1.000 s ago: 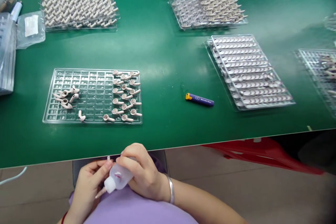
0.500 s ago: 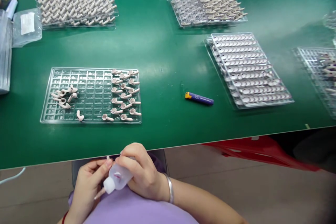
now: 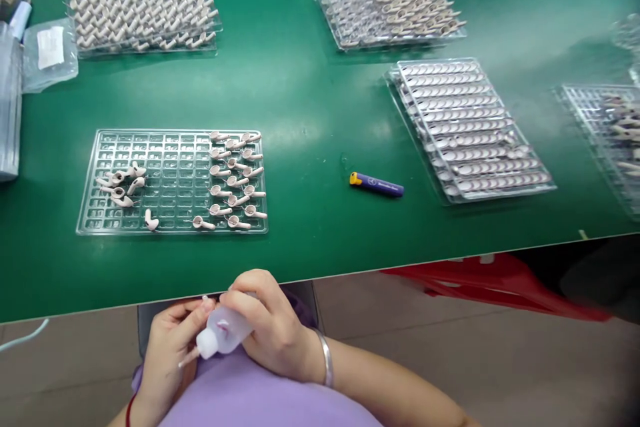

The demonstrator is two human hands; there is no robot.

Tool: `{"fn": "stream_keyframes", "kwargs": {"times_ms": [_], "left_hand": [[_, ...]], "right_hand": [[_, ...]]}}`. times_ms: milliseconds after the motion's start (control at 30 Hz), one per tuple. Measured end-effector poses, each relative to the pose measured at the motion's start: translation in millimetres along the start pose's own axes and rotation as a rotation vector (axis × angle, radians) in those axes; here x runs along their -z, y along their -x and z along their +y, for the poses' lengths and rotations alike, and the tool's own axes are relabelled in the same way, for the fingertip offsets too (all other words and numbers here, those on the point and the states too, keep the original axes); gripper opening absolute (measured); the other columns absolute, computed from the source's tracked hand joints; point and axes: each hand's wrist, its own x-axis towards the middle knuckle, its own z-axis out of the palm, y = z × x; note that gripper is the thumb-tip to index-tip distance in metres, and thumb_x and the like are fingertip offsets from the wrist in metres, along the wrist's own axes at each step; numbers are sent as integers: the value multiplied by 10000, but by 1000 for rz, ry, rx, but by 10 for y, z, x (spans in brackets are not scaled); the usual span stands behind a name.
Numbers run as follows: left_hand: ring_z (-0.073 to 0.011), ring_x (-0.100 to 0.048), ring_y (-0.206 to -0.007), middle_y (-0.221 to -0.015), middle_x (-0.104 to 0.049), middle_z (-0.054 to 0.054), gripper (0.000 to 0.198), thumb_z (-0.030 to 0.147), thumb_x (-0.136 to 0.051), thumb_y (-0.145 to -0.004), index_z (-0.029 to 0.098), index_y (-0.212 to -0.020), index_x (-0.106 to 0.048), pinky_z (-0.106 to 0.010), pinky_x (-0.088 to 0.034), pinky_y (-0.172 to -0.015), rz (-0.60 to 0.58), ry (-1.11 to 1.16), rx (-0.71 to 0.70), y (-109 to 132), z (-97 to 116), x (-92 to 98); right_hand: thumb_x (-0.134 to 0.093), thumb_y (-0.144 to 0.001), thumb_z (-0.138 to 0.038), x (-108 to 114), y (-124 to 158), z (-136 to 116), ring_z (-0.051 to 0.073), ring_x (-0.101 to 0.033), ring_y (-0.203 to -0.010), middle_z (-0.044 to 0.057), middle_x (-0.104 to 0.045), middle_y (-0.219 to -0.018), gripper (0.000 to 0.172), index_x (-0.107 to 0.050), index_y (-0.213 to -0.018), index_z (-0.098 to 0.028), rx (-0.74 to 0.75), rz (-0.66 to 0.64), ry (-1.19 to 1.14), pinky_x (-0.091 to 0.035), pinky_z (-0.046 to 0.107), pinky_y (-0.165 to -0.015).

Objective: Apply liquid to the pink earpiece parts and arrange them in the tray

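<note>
My right hand (image 3: 274, 323) is wrapped round a translucent squeeze bottle (image 3: 231, 330). Its white cap and thin nozzle tip point down to the left. Close beside it, my left hand (image 3: 173, 340) pinches a small white piece (image 3: 205, 299), probably an earphone shell; only its end shows above the fingertips. Both hands are just off the table's front edge, over my lap. Beyond them lies a clear plastic tray (image 3: 173, 232) with columns of white earphone shells (image 3: 240, 181) at its right. Several loose earphone shells (image 3: 120, 188) form a cluster at its left.
A purple lighter (image 3: 377, 185) lies right of the tray on the green table (image 3: 300, 233). Filled trays (image 3: 475, 130) stand farther right, with stacked trays of shells (image 3: 143, 10) along the back. A plastic bag (image 3: 50, 53) is at left. Below the edge is a red stool (image 3: 480, 287).
The view has shifted slightly, so the things on the table appear a little farther left. Both hands keep their hold, with the bottle in nearly the same pose.
</note>
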Motion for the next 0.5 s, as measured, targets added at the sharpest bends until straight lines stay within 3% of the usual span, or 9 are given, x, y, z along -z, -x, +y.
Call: {"fn": "stream_keyframes", "kwargs": {"times_ms": [100,167,267,367,500], "left_hand": [[-128,-577,-513,-640,-692,-52,327,437,-864,-562,167,-721,-773,-213,-474,-480,-98,-180,-82,32,56,103],[-133,-599,-529,-649,-698,-48,244,393,-838,-628,177,-718,-768,-209,-489,-497,-156,-372,-226,94,172,164],[-147,-648,-618,-695,-707,-22,100,285,-817,-673,219,-712,-754,-201,-518,-545,-208,-609,-645,171,461,175],[-118,-635,-643,-736,-687,14,87,208,-792,-712,256,-767,-745,-180,-495,-525,-152,-778,-1072,104,828,69],[-109,-641,-712,-807,-698,26,113,184,-740,-784,259,-868,-746,-199,-513,-615,-41,-1028,-1407,-183,1255,-142]], "right_hand": [[-532,-888,-82,62,-33,12,189,-578,-800,77,-570,-916,236,-561,-1092,-196,-36,-42,-70,-551,314,-678],[-581,-873,-118,153,-83,37,183,-580,-809,70,-572,-937,250,-550,-1104,-207,-94,-74,-186,-546,299,-678],[-685,-822,-164,324,-189,102,176,-574,-806,38,-578,-920,300,-545,-1079,-233,-172,-29,-301,-523,291,-692],[-725,-807,-179,442,-272,182,164,-552,-768,15,-563,-895,289,-547,-1027,-242,-241,82,-285,-492,289,-688],[-733,-809,-206,459,-290,260,151,-535,-740,4,-544,-893,263,-553,-997,-243,-310,150,-289,-468,276,-665]]}}
